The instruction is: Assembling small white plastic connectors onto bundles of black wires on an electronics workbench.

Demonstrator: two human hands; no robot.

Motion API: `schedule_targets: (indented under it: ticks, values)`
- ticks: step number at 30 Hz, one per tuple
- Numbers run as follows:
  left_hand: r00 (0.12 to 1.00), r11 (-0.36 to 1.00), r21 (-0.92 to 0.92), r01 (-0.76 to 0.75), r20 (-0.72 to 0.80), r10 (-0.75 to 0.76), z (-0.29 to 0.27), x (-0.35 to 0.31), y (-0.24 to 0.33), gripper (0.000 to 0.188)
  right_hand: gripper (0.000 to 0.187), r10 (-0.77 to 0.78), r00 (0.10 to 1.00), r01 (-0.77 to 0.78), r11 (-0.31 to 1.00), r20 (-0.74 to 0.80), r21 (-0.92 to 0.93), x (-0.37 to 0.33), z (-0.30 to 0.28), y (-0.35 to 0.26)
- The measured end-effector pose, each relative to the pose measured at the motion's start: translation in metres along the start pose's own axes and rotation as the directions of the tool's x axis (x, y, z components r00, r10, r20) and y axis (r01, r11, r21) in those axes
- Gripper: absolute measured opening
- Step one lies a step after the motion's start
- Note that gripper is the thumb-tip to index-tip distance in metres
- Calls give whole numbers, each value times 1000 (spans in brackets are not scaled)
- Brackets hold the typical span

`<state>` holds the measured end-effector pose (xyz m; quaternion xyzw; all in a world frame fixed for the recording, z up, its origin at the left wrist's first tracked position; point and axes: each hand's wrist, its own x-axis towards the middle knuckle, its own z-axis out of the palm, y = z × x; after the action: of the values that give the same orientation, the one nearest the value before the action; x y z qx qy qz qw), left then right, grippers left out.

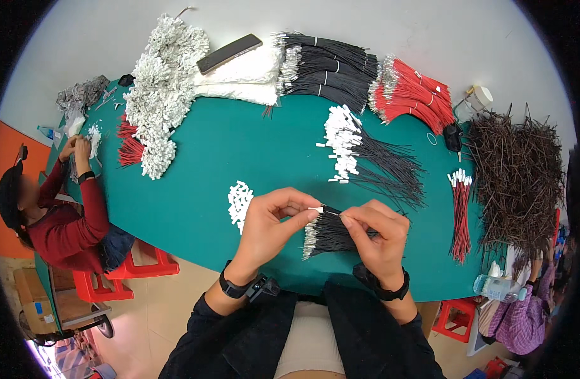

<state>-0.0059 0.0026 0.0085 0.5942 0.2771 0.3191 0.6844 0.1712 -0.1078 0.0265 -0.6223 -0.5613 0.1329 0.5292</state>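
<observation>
Over green tabletop [239,145], left hand [266,227] pinches small, blocky white connector [315,209]; right hand [381,237], thin wire [332,213].

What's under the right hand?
Black wires, a bundle with pale tips at its left end, on the green table. The right hand covers part of the bundle; anything directly behind the palm can't be seen.

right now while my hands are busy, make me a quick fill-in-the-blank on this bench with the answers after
The left hand pinches a small connector housing coloured ____. The tabletop is coloured ____. Right of the tied black wire bundles, the tied bundles are coloured ____. The smartphone is coloured ____.

Missing words: white; green; red; black.
</observation>
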Motion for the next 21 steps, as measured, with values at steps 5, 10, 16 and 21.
schedule_targets:
  ticks: [5,10,16,21]
  values:
    - [999,998,-47,34,-14,-35,-1,-1,-3,15,9,-5,1000,5,1000,9,-4,0,0,0]
    - [1000,999,-30,24,3,-24,-1,-1,-2,15,9,2,1000,-2,1000,28,-6,-1,2,1]
    - [1000,998,48,-28,12,28,-1,-1,-1,13,11,-26,998,28,999,63,-28,0,5,1]
    - [998,989,131,-67,19,65,0,-1,-3,10,13,-82,994,86,994,67,-66,2,7,1]
